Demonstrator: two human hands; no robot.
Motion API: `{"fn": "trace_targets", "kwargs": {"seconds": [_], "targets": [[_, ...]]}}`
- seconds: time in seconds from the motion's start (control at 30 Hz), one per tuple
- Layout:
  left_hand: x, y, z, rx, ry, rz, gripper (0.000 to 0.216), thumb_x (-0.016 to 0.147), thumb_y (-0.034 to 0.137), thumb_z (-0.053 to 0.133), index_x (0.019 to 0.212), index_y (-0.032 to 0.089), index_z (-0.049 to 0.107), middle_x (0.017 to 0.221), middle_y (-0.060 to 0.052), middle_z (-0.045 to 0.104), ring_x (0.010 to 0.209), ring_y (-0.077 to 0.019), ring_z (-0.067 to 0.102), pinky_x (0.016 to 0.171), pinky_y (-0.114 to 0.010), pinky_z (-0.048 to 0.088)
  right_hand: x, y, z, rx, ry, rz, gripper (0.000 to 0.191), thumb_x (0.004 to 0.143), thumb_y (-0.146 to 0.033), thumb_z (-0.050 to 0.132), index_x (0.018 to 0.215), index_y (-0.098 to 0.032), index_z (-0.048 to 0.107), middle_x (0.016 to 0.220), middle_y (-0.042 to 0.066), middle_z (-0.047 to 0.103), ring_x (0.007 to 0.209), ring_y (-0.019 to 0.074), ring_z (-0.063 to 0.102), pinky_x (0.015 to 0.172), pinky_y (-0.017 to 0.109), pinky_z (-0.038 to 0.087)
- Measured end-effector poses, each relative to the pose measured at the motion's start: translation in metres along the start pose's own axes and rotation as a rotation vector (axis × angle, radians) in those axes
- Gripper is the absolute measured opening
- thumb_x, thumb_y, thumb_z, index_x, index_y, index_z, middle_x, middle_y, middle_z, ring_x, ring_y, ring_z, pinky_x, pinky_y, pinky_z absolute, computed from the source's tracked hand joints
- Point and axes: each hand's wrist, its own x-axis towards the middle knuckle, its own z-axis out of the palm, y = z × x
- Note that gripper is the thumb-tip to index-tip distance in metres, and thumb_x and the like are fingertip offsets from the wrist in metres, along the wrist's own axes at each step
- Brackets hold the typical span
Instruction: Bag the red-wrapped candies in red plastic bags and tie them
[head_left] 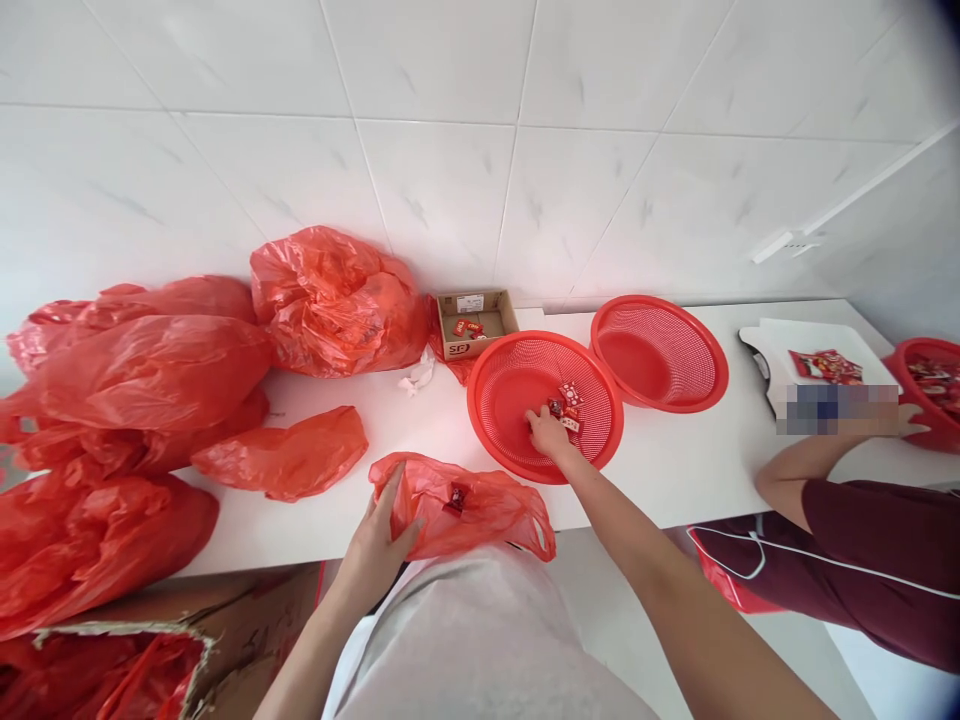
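Observation:
My left hand [381, 545] grips the left edge of a thin red plastic bag [487, 515] at the table's front edge, its thumb and fingers on the film. Inside that bag a small dark red packet [456, 497] shows. My right hand [550, 436] reaches down into a round red plastic basket [495, 375] with mesh walls. Its fingers are slightly apart near the basket floor, and I see nothing held between them. Just right of the fingers lie several small red and white packets [571, 393].
Behind stands a cardboard box [476, 347] with a few red packets. A second red basket [634, 365] touches the first. Filled red bags [337, 305] crowd the left. On the right a co-worker's arm [795, 465] reaches to another red basket [919, 400]. An open carton [217, 640] sits below left.

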Motion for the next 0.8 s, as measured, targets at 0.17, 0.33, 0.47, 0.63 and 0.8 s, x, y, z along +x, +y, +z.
{"fn": "trace_targets", "kwargs": {"seconds": [0.17, 0.33, 0.47, 0.63, 0.8], "targets": [[0.0, 0.0, 0.004, -0.054, 0.055, 0.014, 0.072, 0.089, 0.04, 0.051, 0.153, 0.024, 0.022, 0.156, -0.014, 0.032, 0.145, -0.0296, 0.028, 0.114, -0.047, 0.029, -0.022, -0.024, -0.003, 0.198, -0.081, -0.08, 0.033, 0.092, -0.016, 0.041, 0.123, -0.017, 0.051, 0.114, 0.01, 0.062, 0.098, 0.0187, 0.064, 0.086, 0.032, 0.049], [0.005, -0.003, 0.009, -0.093, 0.093, -0.007, 0.076, 0.089, 0.039, 0.05, 0.154, 0.021, 0.015, 0.159, -0.014, 0.027, 0.147, -0.0281, 0.023, 0.116, -0.046, 0.025, -0.073, -0.058, -0.009, 0.909, -0.453, -0.247, 0.045, 0.087, -0.036, 0.059, 0.128, -0.024, 0.044, 0.108, 0.006, 0.065, 0.091, 0.0192, 0.07, 0.081, 0.034, 0.054], [0.009, -0.003, 0.009, -0.1, 0.117, -0.005, 0.076, 0.089, 0.038, 0.05, 0.154, 0.02, 0.017, 0.159, -0.014, 0.026, 0.147, -0.0288, 0.022, 0.116, -0.045, 0.026, -0.097, -0.075, 0.021, 1.028, -0.729, -0.187, 0.037, 0.08, -0.033, 0.067, 0.113, -0.021, 0.054, 0.107, 0.007, 0.065, 0.094, 0.0236, 0.07, 0.084, 0.039, 0.055], [0.009, -0.002, 0.008, -0.084, 0.118, -0.004, 0.076, 0.087, 0.033, 0.05, 0.154, 0.021, 0.016, 0.155, -0.015, 0.034, 0.139, -0.0317, 0.039, 0.108, -0.047, 0.037, -0.092, -0.076, 0.06, 0.648, -0.499, -0.243, 0.042, 0.083, -0.023, 0.061, 0.124, -0.025, 0.053, 0.113, 0.006, 0.066, 0.1, 0.0237, 0.066, 0.085, 0.039, 0.054], [0.007, -0.001, 0.008, -0.051, 0.086, -0.021, 0.076, 0.086, 0.031, 0.046, 0.155, 0.019, 0.016, 0.155, -0.015, 0.034, 0.134, -0.0313, 0.045, 0.104, -0.044, 0.04, -0.052, -0.042, 0.01, 0.457, -0.272, -0.239, 0.03, 0.096, -0.022, 0.038, 0.123, -0.023, 0.051, 0.109, 0.008, 0.068, 0.085, 0.0161, 0.069, 0.075, 0.031, 0.054]]}}
